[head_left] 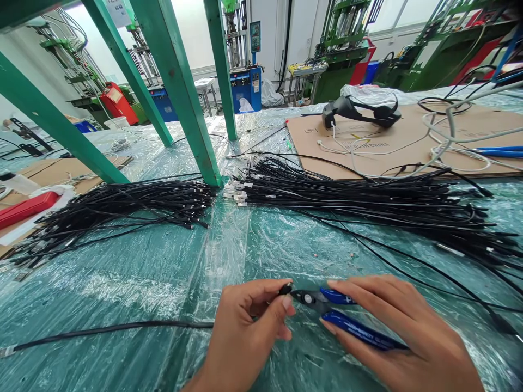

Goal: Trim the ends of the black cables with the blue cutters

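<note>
Between its thumb and forefinger, my left hand (249, 326) pinches the black end of a cable (122, 326). The cable runs out to the left across the plastic-covered table and ends in a light metal connector. My right hand (404, 326) is wrapped round the blue handles of a pair of flush cutters (308, 298), which are spread apart. The cutter tips point left and lie right at the held cable end; whether they touch it I cannot tell. Part of the cable is hidden behind my left hand.
Bundles of black cables lie ahead, a left pile (134, 204) and a right pile (351, 190). Green metal posts (180, 81) rise from the table. A black headset (359, 111) sits on a cardboard sheet (388, 144) with white cords. A red tool (28, 209) lies left.
</note>
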`<state>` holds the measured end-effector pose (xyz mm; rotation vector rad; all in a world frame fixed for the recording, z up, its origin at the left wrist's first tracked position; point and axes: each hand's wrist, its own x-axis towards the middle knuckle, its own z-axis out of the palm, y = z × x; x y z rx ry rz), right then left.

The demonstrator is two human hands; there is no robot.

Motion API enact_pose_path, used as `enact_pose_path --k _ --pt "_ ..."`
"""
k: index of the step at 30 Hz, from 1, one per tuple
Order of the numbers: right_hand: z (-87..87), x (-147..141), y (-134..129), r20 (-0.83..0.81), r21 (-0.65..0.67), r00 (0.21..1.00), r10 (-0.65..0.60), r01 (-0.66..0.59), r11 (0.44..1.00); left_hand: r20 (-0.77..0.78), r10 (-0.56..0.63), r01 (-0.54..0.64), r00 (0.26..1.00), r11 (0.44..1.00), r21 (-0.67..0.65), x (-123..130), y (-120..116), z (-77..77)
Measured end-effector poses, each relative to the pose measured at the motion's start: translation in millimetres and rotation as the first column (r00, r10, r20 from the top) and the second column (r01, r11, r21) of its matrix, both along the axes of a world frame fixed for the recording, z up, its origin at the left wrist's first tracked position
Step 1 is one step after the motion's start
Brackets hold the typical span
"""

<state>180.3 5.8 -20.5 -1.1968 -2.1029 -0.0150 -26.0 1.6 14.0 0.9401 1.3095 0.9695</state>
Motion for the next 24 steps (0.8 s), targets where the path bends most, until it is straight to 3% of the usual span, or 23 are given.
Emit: enact_pose_path --k 10,16,24 --pt "2.0 -7.5 2.2 0.007 0.1 0.999 -0.041 0.04 0.994 -0.009 0.014 -0.014 1.0 1.0 0.002 0.2 -1.5 0.1" --pt "2.8 -6.8 3.6 0.002 0.075 0.999 -0.041 0.041 0.996 -0.034 -0.094 0.095 0.995 0.995 0.011 -5.1 -0.3 -5.6" --pt "3.4 -6.7 2.2 -0.01 0.069 0.999 -0.04 0.041 0.997 -0.052 -0.043 0.044 0.998 0.999 0.016 -0.6 -0.4 -2.1"
